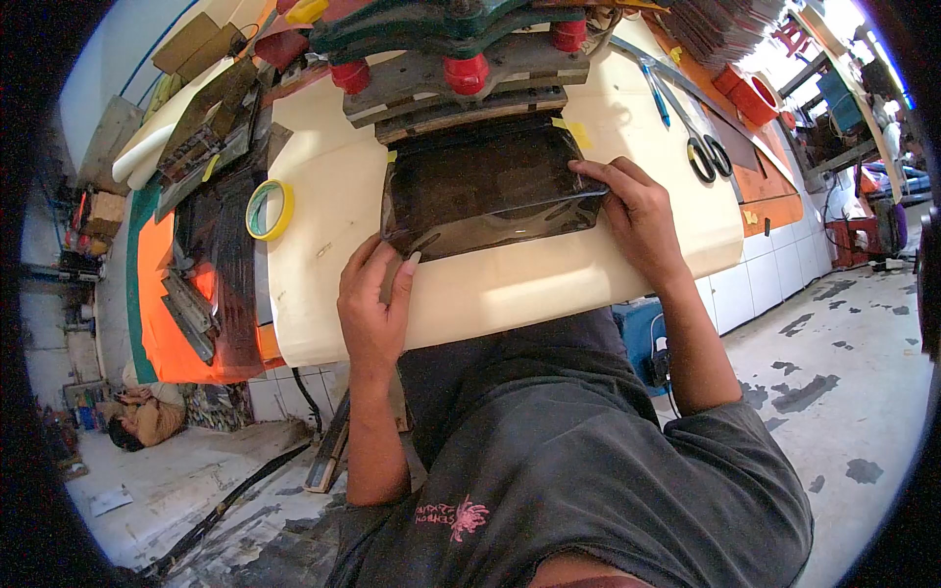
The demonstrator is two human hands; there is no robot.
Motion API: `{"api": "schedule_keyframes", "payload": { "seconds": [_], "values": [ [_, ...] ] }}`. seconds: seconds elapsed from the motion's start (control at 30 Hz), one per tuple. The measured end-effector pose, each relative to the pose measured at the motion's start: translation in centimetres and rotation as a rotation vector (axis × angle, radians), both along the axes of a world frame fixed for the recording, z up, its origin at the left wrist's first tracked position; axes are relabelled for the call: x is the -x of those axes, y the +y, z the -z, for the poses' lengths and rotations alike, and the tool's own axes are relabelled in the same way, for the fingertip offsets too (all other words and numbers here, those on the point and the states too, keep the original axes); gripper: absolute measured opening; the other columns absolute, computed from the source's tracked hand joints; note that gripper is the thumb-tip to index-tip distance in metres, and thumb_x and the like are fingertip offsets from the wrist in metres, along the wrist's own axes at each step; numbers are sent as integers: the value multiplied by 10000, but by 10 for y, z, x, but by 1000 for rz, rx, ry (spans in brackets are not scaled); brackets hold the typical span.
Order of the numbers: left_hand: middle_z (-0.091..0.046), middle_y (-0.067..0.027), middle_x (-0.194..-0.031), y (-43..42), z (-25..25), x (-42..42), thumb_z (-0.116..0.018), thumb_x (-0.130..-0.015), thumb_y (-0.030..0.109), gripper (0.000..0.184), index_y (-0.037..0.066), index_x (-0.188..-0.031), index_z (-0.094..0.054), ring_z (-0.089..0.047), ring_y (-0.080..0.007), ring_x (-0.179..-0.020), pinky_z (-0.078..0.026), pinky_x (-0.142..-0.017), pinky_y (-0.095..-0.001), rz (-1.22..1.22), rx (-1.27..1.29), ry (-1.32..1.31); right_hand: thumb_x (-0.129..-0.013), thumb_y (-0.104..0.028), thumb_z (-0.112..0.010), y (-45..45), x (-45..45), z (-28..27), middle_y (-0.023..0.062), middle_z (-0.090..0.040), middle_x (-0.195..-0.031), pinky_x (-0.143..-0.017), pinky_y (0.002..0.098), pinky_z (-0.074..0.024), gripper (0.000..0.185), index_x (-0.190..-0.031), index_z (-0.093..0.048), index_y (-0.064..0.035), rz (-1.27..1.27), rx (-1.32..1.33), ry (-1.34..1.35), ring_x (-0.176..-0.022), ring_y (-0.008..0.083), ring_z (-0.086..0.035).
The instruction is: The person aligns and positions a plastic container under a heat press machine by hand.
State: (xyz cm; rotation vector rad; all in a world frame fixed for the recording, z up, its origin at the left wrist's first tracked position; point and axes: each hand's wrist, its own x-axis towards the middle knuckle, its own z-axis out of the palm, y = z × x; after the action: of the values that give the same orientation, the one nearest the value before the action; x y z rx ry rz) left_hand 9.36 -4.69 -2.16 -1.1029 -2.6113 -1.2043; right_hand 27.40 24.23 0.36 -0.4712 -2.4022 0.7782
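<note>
A dark, glossy, see-through plastic sheet lies on the cream-covered table, its far edge at the wooden block of a green press. My left hand pinches the sheet's near left corner between thumb and fingers. At the right edge, my right hand has its thumb and index finger closed on the sheet near its corner. Small yellow tape pieces show by the sheet's far corners. Whether the sheet has more than one layer, I cannot tell.
A yellow tape roll stands left of the sheet. Black-handled scissors, a blue pen and a metal ruler lie at the right. Dark sheets and metal strips cover the left side. Another person is low at the far left.
</note>
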Motion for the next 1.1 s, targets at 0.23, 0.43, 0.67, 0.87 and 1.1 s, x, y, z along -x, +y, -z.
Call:
{"api": "schedule_keyframes", "payload": {
  "seconds": [0.23,0.43,0.67,0.87,1.1],
  "values": [
    [-692,-266,-1305,1,-3,-2,-737,-990,229,338,-51,-1181,-738,-660,-405,-1233,-499,-1081,-466,-8,11,-5,-839,86,-614,1,0,0,152,-673,-966,-802,463,-554,488,-1256,-739,-134,-4,3,0,-854,375,-699],
    [-689,-275,-1302,0,-1,-1,-739,-989,230,342,-60,-1170,-732,-659,-411,-1232,-502,-1076,-466,-6,7,8,-831,135,-579,0,0,-1,154,-681,-962,-805,409,-553,510,-1252,-749,-99,5,0,-4,-847,336,-699],
    [-685,-274,-1309,1,-3,-2,-738,-991,234,338,-51,-1173,-734,-656,-408,-1241,-500,-1076,-468,-4,5,18,-839,98,-617,0,0,0,153,-683,-970,-804,462,-555,482,-1245,-748,-126,8,-5,2,-859,370,-705],
    [-689,-269,-1304,1,-3,-2,-734,-995,239,333,-41,-1176,-737,-659,-407,-1232,-502,-1072,-471,-1,13,26,-839,172,-555,-2,0,-1,155,-676,-958,-802,355,-549,531,-1264,-750,-79,5,17,3,-833,299,-688],
    [-693,-262,-1302,1,-3,-1,-736,-993,236,332,-41,-1176,-737,-666,-406,-1217,-505,-1065,-469,-3,17,11,-837,172,-548,-1,0,0,156,-672,-951,-805,355,-548,533,-1264,-749,-76,1,6,6,-834,299,-689]
  ]
}}
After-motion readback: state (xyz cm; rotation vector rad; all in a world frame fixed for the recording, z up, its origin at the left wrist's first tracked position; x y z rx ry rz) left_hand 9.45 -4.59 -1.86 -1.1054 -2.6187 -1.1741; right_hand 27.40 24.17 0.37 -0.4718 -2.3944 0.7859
